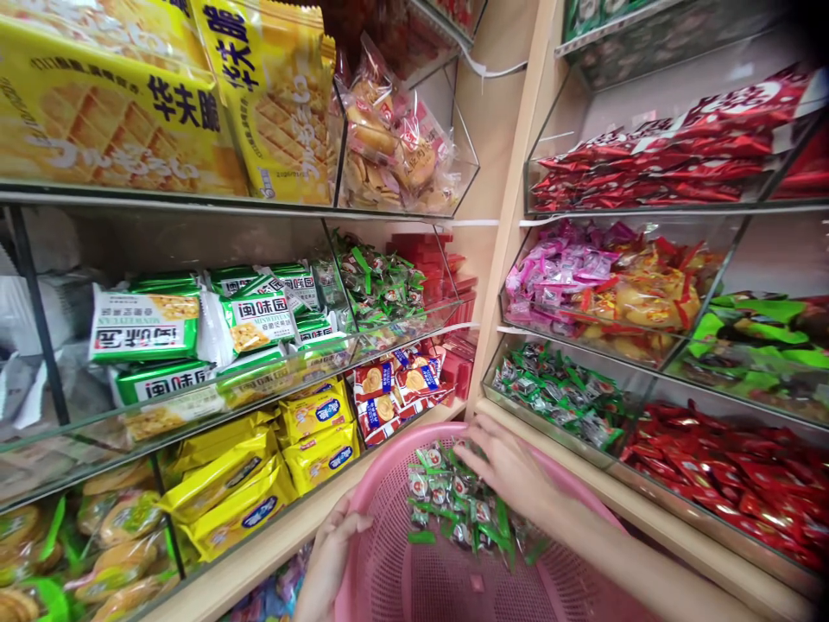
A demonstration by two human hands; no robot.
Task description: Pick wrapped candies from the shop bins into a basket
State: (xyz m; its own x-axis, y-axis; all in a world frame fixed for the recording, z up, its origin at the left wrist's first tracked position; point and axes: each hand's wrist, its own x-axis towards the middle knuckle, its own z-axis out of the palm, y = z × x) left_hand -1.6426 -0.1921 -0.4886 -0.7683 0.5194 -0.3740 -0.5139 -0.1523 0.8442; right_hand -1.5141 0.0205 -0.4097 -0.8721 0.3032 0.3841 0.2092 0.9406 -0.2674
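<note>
A pink plastic basket (389, 566) sits low in the middle, holding a pile of small green-wrapped candies (457, 510). My left hand (333, 549) grips the basket's near left rim, fingers curled over the edge. My right hand (509, 466) reaches into the basket with fingers spread flat on top of the candy pile, touching the wrappers. Whether any candy is held under the palm is hidden.
Clear shelf bins surround the basket: more of the green candies (557, 393) and red-wrapped snacks (725, 484) on the right, yellow packs (259, 484), green-and-white biscuit packs (213, 324) and yellow wafer bags (161, 95) on the left. A wooden upright (511, 199) divides the shelves.
</note>
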